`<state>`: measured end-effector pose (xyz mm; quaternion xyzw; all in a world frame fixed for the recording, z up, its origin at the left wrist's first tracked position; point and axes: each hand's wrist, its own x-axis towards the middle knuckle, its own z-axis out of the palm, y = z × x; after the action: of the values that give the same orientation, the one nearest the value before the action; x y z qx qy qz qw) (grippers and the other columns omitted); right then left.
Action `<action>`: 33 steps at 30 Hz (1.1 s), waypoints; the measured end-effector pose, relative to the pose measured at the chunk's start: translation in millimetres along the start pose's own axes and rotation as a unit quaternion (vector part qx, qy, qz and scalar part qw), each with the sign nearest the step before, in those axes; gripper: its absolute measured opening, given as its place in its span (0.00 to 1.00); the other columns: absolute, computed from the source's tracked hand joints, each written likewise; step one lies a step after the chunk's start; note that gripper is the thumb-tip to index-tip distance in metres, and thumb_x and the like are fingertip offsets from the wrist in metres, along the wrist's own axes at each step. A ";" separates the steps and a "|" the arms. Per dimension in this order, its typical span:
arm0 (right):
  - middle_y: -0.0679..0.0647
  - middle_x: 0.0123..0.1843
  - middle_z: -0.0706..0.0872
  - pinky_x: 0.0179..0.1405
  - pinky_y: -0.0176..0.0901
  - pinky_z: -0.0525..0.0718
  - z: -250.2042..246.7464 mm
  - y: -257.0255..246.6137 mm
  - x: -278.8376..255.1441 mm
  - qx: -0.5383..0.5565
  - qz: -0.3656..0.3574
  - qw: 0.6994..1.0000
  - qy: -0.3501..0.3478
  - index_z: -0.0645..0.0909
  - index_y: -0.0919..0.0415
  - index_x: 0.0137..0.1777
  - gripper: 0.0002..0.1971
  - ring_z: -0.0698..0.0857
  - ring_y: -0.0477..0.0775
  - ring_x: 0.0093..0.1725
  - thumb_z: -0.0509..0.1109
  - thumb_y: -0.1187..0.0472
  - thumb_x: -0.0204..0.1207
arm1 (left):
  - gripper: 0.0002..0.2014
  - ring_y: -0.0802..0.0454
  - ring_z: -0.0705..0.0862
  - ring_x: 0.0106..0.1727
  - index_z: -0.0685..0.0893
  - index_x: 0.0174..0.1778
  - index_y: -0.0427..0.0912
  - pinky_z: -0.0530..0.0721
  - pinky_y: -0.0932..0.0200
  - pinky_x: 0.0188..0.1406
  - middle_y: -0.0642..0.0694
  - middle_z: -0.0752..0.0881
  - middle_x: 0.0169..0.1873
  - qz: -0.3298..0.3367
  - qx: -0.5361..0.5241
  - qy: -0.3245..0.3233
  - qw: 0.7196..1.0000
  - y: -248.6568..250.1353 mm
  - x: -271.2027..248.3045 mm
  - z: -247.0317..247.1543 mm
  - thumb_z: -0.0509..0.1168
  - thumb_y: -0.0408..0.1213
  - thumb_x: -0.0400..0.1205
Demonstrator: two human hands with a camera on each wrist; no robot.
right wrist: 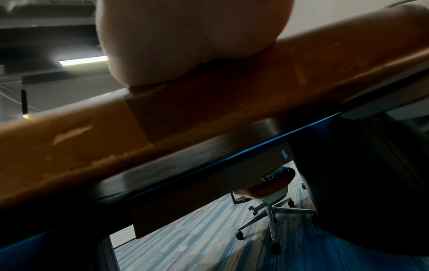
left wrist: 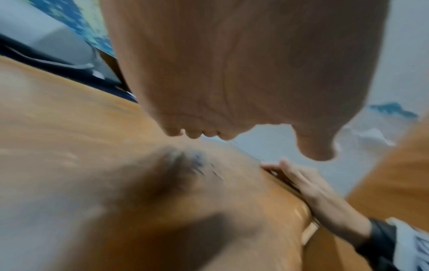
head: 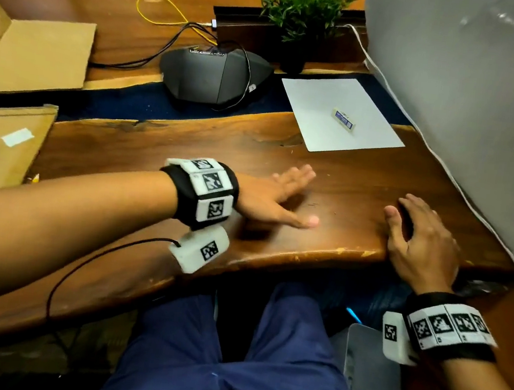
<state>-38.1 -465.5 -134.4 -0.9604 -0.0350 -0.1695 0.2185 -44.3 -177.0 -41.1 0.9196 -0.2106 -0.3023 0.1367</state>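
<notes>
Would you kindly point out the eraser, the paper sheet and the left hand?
eraser (head: 343, 118), head view, middle of its wrapper.
paper sheet (head: 315, 118), head view, bare area left of eraser.
left hand (head: 268, 199), head view, back of the hand.

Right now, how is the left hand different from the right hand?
The left hand reaches sideways across the table with straight fingers; the right hand points forward with fingers slightly bent. The left hand looks blurry and seems lifted a little, while the right hand rests on the table's near edge. Both hold nothing, and both wrists wear black bands with white tags.
</notes>
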 end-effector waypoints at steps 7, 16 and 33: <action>0.60 0.75 0.83 0.73 0.59 0.77 3.4 1.9 0.6 0.006 -0.010 1.000 0.026 0.84 0.62 0.71 0.34 0.80 0.63 0.74 0.52 0.36 0.83 | 0.56 0.48 0.32 0.85 0.31 0.85 0.43 0.39 0.47 0.85 0.45 0.29 0.84 -0.245 0.035 0.004 0.969 -86.5 -75.6 2.6 0.42 0.77 0.71; 0.58 0.74 0.84 0.73 0.58 0.78 3.9 1.1 1.0 0.005 -0.009 0.999 0.031 0.85 0.61 0.71 0.33 0.81 0.61 0.75 0.51 0.37 0.84 | 0.70 0.44 0.21 0.79 0.21 0.80 0.40 0.37 0.40 0.85 0.42 0.19 0.77 -0.139 0.075 -0.042 0.987 -25.7 -58.5 49.0 0.39 0.89 0.58; 0.57 0.74 0.84 0.75 0.56 0.76 9.2 7.7 0.7 0.010 -0.009 0.999 0.045 0.85 0.59 0.71 0.31 0.80 0.60 0.75 0.50 0.39 0.87 | 0.59 0.44 0.31 0.85 0.31 0.85 0.38 0.37 0.48 0.84 0.41 0.29 0.84 -0.255 0.035 0.038 0.966 -35.0 -71.3 25.2 0.44 0.77 0.70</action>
<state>-33.4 -468.4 -145.0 -0.9491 -0.0356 -0.2142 0.2281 -101.1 -116.0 -38.5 0.9577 0.0259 -0.2849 0.0308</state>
